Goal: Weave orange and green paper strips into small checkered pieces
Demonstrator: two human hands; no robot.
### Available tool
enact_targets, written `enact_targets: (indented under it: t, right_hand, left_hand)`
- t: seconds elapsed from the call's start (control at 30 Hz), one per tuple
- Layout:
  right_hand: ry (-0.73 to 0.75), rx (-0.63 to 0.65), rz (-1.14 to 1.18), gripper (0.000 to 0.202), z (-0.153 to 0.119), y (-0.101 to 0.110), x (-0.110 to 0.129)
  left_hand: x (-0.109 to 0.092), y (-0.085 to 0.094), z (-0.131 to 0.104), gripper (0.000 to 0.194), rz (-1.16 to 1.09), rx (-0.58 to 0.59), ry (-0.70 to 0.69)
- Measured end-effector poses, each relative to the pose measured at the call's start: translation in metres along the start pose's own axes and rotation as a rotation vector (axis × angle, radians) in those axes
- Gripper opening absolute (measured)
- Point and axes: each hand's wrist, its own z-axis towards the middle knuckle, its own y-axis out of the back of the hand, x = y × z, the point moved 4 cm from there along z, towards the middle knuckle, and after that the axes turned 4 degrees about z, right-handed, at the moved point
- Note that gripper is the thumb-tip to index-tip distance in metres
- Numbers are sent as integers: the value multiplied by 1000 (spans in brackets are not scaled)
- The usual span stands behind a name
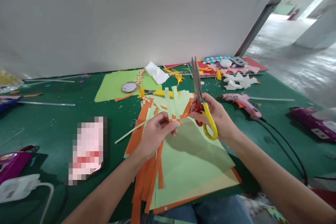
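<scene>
Between thumb and fingers, my left hand (pixel 154 134) pinches a small weave of orange and pale green paper strips (pixel 170 103), whose green ends stick up. My right hand (pixel 219 115) is closed around scissors (pixel 197 82) with yellow and red handles, their blades pointing up and almost together. Its fingertips also touch an orange strip (pixel 187 109) at the weave's right side. Under both hands lie pale green paper sheets (pixel 195 161), with loose orange paper strips (pixel 148 178) along their left side.
A pink hot glue gun (pixel 240 103) lies to the right, its cable running forward. A yellow utility knife (pixel 162 93), a tape roll (pixel 129 87) and crumpled tissue (pixel 240 81) are farther back. A blurred pink object (pixel 88 150) sits left. A grey wall (pixel 126 21) bounds the green table.
</scene>
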Motion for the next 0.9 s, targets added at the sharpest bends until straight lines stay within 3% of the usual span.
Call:
enact_targets:
  t: [0.1,0.2,0.27,0.43,0.67,0.73,0.83,0.9]
  right_hand:
    - [34,-19,1,37,-1,1,-1]
    - [78,-44,-23,35,-2,3,1]
    - [82,-29,-41,35,-2,2,2]
    - [73,38,-51,35,-4,-4,6]
    - [143,29,-187,26,-5,-6,11]
    - [148,28,-201,26,-4,-6,10]
    - [129,18,-191,29,-4,-5,7]
    - [113,-25,-172,32,-3,-3,5]
  left_hand:
    - [3,-3,2,29,-168,45,99]
    - [10,-8,2,53,-391,193,366]
    - [14,-9,2,56,-466,247,509]
    - [17,-5,1,52,-533,180,683]
    - [16,-4,1,51,-608,124,708]
    - [17,-2,1,41,-585,89,673]
    - [16,1,1,11,-539,44,569]
    - [14,2,1,19,-507,38,519]
